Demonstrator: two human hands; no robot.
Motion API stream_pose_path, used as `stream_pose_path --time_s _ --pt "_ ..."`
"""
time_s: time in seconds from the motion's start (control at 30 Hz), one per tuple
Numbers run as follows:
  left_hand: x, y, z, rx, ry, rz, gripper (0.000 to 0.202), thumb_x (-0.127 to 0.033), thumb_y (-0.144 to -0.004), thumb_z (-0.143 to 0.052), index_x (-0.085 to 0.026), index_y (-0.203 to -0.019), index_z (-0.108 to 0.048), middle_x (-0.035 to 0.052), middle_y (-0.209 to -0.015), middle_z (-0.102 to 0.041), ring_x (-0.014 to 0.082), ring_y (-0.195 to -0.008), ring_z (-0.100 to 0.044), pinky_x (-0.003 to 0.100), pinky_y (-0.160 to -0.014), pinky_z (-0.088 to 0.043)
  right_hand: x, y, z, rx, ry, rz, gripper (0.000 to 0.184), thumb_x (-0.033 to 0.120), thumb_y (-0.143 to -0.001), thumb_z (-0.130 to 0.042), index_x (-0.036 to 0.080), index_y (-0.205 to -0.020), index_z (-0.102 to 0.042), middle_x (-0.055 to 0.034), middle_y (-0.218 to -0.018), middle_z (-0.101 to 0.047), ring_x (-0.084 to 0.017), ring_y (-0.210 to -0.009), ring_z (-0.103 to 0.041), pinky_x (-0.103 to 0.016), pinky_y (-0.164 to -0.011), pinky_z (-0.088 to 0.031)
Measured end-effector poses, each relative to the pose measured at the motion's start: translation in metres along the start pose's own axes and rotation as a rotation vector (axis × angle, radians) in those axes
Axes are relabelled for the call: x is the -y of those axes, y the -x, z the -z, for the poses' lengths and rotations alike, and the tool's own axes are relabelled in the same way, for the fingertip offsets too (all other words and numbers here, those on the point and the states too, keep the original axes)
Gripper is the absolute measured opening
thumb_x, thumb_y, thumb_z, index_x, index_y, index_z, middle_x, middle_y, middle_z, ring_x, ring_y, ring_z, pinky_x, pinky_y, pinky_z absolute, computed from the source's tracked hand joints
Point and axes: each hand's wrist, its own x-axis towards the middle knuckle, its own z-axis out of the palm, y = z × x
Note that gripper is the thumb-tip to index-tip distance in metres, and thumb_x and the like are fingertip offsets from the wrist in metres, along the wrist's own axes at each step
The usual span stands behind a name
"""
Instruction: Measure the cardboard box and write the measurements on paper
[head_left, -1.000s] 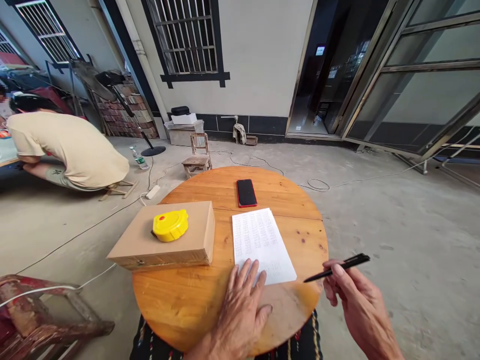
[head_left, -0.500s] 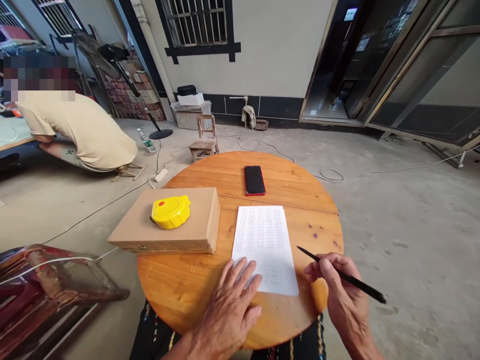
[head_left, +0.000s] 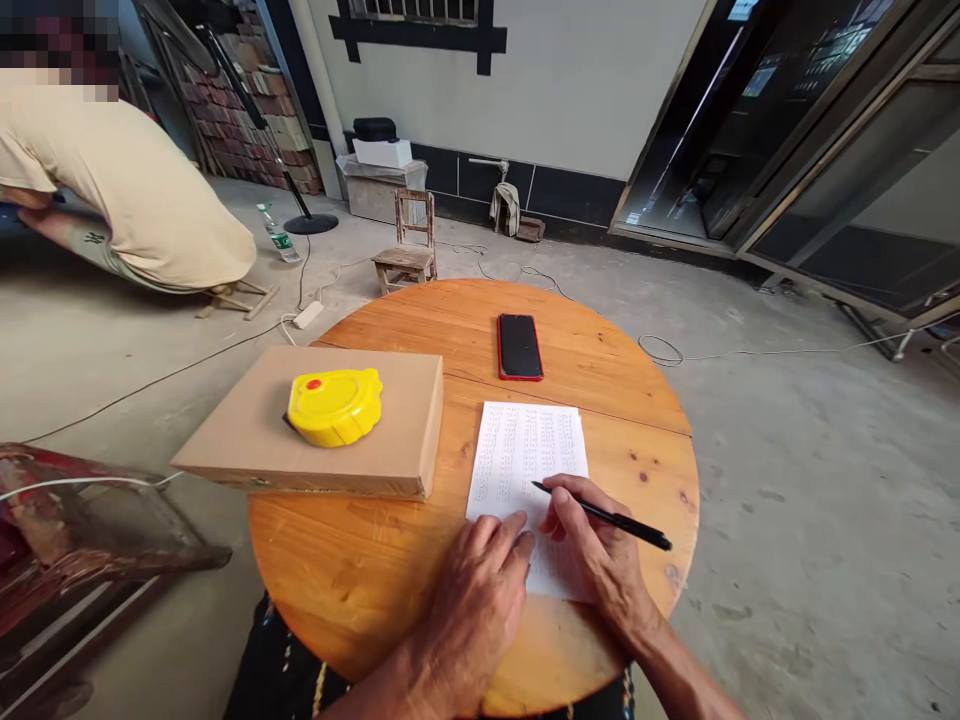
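The left hand lay flat, fingers spread, pressing the near edge of the printed sheet on the round wooden table. The right hand gripped a black pen, its tip on the sheet. A red phone lay just beyond the sheet, and a yellow tape measure sat on a cardboard box to the left.

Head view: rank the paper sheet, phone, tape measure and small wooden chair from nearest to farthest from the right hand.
From the right hand, which holds the pen:
1. Paper sheet, directly under the hand.
2. Phone, beyond the sheet, mid-table.
3. Tape measure, to the left, on the cardboard box.
4. Small wooden chair, on the floor past the table.
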Motion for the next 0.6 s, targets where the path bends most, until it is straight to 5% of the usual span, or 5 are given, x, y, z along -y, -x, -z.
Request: stream_pose_path --time_s 0.17,0.4,0.6 --pt "0.0 0.001 -0.001 0.005 0.059 0.041 0.039 -0.001 -0.087 -0.046 -0.013 -0.121 -0.061 0.0092 -0.122 -0.067 0.0255 -0.097 -0.058 0.044 -0.083 -0.055 -0.013 -0.001 -0.011 -0.037 0.085 -0.012 0.022 0.036 -0.094 -0.056 0.019 -0.084 -0.067 0.001 -0.064 -0.062 -0.014 -0.054 -0.055 -0.024 -0.052 -0.046" --pt "0.0 0.0 0.001 -0.001 0.141 0.07 0.028 0.001 -0.086 -0.048 -0.016 -0.101 -0.065 0.007 -0.123 -0.067 0.0253 -0.098 -0.057 0.045 -0.084 -0.055 -0.011 0.003 -0.014 -0.027 0.224 0.077 0.022 0.03 -0.095 -0.053 0.02 -0.081 -0.065 0.0001 -0.068 -0.065 -0.014 -0.06 -0.058 -0.024 -0.057 -0.048" --pt "0.001 0.0 0.0 -0.024 0.198 0.083 0.036 0.001 -0.086 -0.051 -0.017 -0.115 -0.062 0.0054 -0.124 -0.066 0.0242 -0.098 -0.058 0.044 -0.084 -0.055 -0.01 0.002 -0.014 0.025 0.279 0.092 0.02 0.028 -0.097 -0.051 0.02 -0.083 -0.065 0.0005 -0.07 -0.065 -0.014 -0.06 -0.058 -0.024 -0.058 -0.047"
